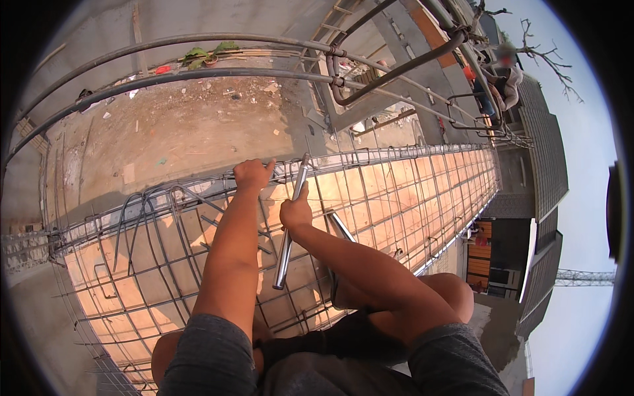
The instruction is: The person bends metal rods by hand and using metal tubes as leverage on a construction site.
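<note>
We log a person in dark grey short sleeves — left sleeve [208, 353] and right sleeve [456, 356] look the same cloth, slightly heathered, each with a plain hem cut across the arm and soft creases. We get the shirt [310, 376] at the lower edge, also dark, a touch browner than the sleeves in this light. Below it we note black shorts [343, 336] — wrinkled, mostly in shadow, detail lost. We mark forearms, left hand [252, 173], right hand [296, 214] and right knee [452, 294] all as bare.
</note>
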The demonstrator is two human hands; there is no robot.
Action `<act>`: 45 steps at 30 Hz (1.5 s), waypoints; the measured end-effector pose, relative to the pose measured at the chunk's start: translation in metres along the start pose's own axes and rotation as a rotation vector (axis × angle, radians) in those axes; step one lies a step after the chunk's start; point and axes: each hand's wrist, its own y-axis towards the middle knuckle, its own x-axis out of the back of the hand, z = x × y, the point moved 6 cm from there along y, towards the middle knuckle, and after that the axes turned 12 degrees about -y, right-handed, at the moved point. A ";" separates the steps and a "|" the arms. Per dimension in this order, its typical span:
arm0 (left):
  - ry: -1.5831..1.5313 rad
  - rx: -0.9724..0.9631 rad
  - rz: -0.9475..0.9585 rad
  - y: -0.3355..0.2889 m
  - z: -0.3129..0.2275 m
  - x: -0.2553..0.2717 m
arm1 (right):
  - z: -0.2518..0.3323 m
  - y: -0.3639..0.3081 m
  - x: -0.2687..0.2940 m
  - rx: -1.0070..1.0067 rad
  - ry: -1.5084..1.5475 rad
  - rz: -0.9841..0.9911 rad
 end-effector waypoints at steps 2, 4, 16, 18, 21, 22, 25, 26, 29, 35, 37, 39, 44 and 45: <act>-0.016 0.000 0.018 0.002 -0.003 0.004 | -0.003 0.006 -0.005 0.034 -0.079 -0.086; -0.018 0.019 0.021 0.001 -0.002 0.004 | -0.011 0.002 -0.008 0.040 -0.088 -0.118; 0.023 0.031 0.071 0.004 -0.014 -0.007 | 0.010 0.011 0.005 -0.122 0.535 0.060; 0.010 0.037 -0.012 0.010 0.018 0.007 | 0.032 -0.006 -0.005 -0.065 0.418 0.030; 0.010 0.038 0.005 0.010 0.007 0.000 | 0.004 0.002 -0.010 -0.038 0.222 -0.138; 0.038 0.034 0.017 0.007 0.010 -0.002 | 0.000 -0.004 -0.014 -0.045 0.261 -0.121; 0.060 0.019 0.028 0.007 0.000 -0.003 | -0.010 -0.012 -0.005 -0.034 0.312 -0.124; 0.050 0.021 0.034 0.005 -0.005 -0.005 | -0.016 -0.009 -0.005 -0.028 0.295 -0.139; 0.035 0.028 0.025 0.006 0.003 -0.002 | -0.014 -0.004 -0.010 0.002 0.249 -0.134; 0.041 0.029 0.033 0.008 0.003 -0.003 | -0.015 0.001 -0.018 -0.033 0.440 -0.015; 0.033 0.025 0.041 0.008 -0.001 -0.003 | -0.017 0.008 -0.022 0.001 0.456 -0.100; 0.022 0.026 0.046 0.006 -0.007 -0.005 | -0.022 0.014 -0.024 -0.002 0.462 -0.107; 0.048 0.032 0.037 0.007 0.006 0.002 | -0.021 0.003 -0.027 -0.082 0.551 -0.019; 0.044 0.023 0.044 0.006 -0.002 -0.001 | -0.033 0.014 -0.031 -0.076 0.537 -0.071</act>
